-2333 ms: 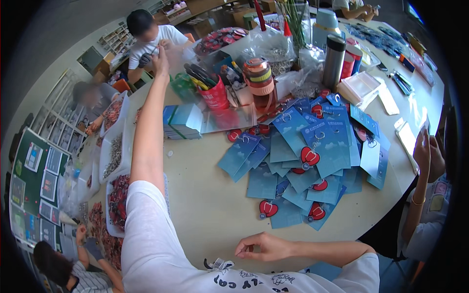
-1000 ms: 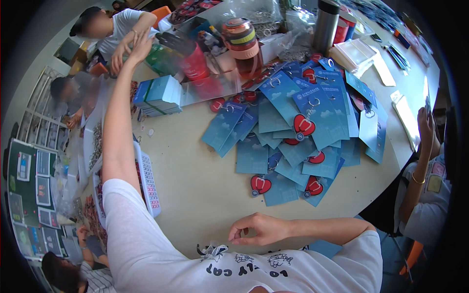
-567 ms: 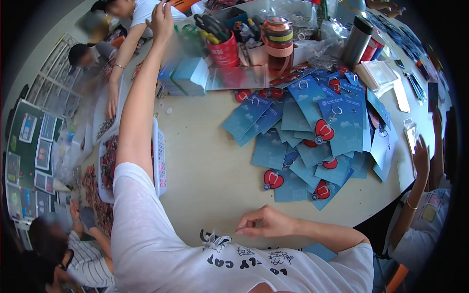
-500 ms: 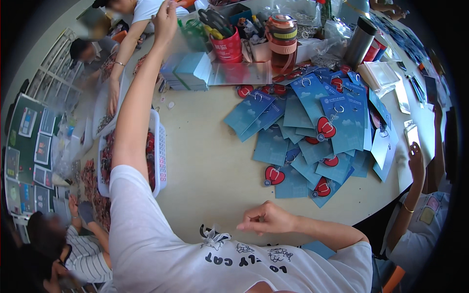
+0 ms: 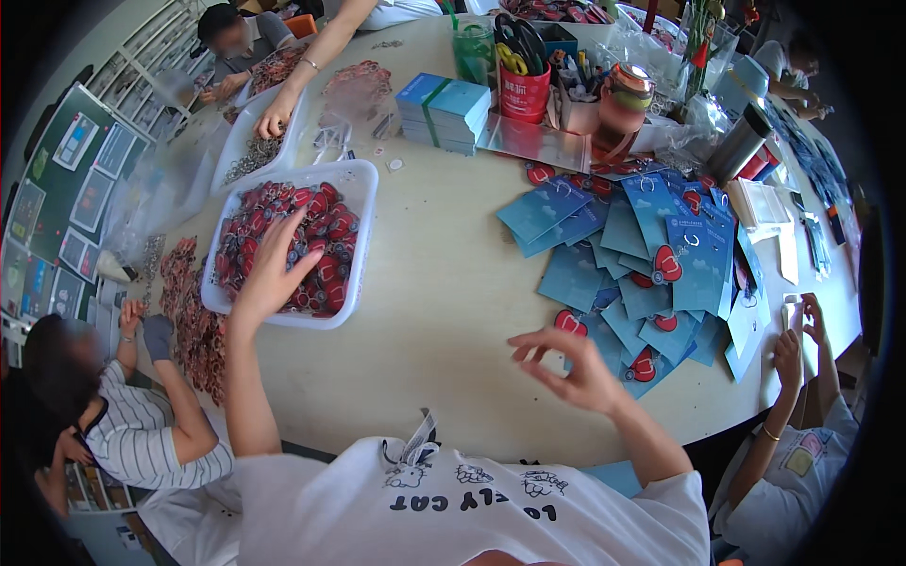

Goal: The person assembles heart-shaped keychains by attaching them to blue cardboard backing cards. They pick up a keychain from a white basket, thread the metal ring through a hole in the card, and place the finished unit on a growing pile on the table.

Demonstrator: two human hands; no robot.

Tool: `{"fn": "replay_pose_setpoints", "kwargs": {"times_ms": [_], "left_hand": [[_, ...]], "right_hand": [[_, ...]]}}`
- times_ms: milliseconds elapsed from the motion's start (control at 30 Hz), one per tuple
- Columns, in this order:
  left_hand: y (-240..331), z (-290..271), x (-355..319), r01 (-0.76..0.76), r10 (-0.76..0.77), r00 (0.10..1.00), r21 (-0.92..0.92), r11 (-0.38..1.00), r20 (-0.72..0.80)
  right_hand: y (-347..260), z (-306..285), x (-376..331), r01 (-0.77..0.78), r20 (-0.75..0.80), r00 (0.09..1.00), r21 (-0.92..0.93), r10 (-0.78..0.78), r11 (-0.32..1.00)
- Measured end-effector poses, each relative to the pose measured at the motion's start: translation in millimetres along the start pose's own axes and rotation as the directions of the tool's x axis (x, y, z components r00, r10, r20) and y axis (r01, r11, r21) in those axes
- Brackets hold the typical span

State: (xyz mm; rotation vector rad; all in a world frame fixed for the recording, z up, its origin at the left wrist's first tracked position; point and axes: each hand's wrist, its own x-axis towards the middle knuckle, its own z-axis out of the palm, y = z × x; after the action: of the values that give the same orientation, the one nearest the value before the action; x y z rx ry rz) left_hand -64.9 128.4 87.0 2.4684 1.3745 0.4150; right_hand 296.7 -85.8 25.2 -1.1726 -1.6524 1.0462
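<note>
My left hand [image 5: 274,269] is above a white plastic basket [image 5: 364,203], its fingers spread and nothing in them. Many red heart-shaped keychains [image 5: 332,274] with metal rings fill that basket; whether my fingertips touch them I cannot tell. My right hand [image 5: 571,370] hovers over the table, fingers loosely bent and apart, holding nothing I can see. Just beyond it lies a loose heap of blue cards [image 5: 566,274], several with a red heart keychain [image 5: 667,264] attached.
A banded stack of blue cards [image 5: 444,113] stands at the back, beside a red pen cup [image 5: 524,94] with scissors. Near them are a drink bottle [image 5: 623,108] and a steel tumbler [image 5: 741,143]. A co-worker's hand [image 5: 276,118] reaches into another white bin [image 5: 293,132]. Other people sit left and right.
My left arm has drawn back from the far edge to above the basket, its fingers now spread. My right hand has moved right and forward, its fingers loosening. The view has shifted too.
</note>
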Motion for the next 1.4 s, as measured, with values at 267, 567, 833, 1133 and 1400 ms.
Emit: {"fn": "replay_pose_setpoints", "kwargs": {"times_ms": [267, 567, 833, 1133, 1400], "left_hand": [[-55, 28, -57, 0.219, -0.217, 0.975, 0.057, 0.974, -0.052], [-19, 27, -33, 0.015, 0.023, 0.966, 0.148, 0.989, -0.257], [102, 48, -8, -0.440, 0.407, 0.862, -0.048, 0.896, -0.303], [132, 197, 123, -0.235, -0.377, 0.823, -0.858, 0.457, -0.426], [79, 216, 246, -0.284, -0.349, 0.513, -0.538, 0.794, -0.785]], "right_hand": [[-35, -51, 84, 0.059, -0.124, 0.986, -0.356, -0.110, 0.932], [14, -110, 233, 0.146, -0.058, 0.947, -0.800, -0.317, 0.582], [47, -129, 337, 0.011, 0.028, 0.999, -0.871, 0.027, 0.491], [56, -74, 338, -0.211, -0.227, 0.973, -0.827, 0.034, 0.522], [69, -85, 337, -0.139, -0.215, 0.974, -0.806, -0.065, 0.575]]}}
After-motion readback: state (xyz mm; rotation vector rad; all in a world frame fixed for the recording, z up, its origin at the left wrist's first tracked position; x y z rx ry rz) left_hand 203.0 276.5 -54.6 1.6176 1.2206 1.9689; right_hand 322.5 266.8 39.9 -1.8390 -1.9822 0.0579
